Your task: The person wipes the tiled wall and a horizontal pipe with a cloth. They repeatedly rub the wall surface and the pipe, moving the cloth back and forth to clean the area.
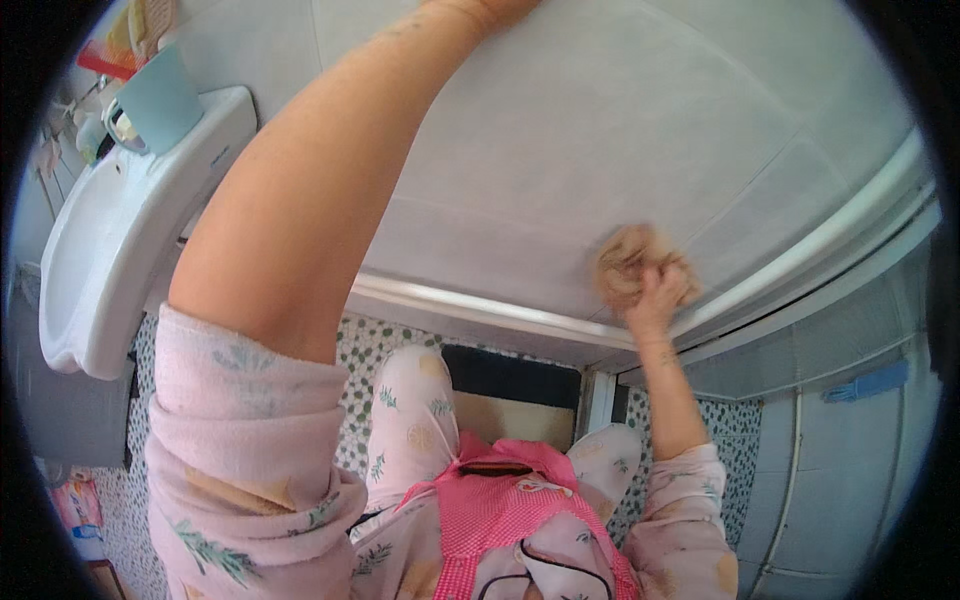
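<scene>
My right hand point(660, 292) grips a crumpled tan cloth point(626, 266) against the grey tiled wall point(570, 150), just above a white trim strip point(487, 307); hand and cloth are slightly blurred. My left arm reaches up across the view, and only the wrist and the heel of my left hand point(502, 9) show at the top edge, beside the tiles. Its fingers are cut off by the frame, so their state is hidden.
A white washbasin point(97, 247) juts out at the left, with a light blue mug point(161, 101) on its rim. Below lies a pebble-patterned floor point(360, 345) with a dark mat point(510, 375). Pipes point(791, 465) run along the wall at the right, near a blue cloth-like item point(870, 381).
</scene>
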Available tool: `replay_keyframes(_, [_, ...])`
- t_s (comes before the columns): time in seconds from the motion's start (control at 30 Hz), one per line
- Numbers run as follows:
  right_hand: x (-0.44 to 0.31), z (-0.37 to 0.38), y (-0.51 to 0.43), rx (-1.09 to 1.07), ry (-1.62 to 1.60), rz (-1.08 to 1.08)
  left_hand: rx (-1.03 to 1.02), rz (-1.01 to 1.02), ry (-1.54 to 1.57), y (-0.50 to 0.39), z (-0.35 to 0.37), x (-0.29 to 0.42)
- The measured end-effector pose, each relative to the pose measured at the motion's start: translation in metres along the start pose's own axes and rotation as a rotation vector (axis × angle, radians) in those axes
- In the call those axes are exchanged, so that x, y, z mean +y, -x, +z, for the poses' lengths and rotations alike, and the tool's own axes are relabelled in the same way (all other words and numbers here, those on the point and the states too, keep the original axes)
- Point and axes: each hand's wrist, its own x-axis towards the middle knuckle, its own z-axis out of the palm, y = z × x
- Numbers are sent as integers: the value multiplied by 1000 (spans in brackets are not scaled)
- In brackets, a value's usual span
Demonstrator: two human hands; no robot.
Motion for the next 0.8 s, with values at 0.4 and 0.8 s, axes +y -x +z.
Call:
replay_keyframes(0.4, [-49,-16,-117,407,-57,-295,42,12,14,5,8,3])
replay_keyframes(0.8, [38,6,-12,-221,-20,-486,-69,-22,18,2,-3,9])
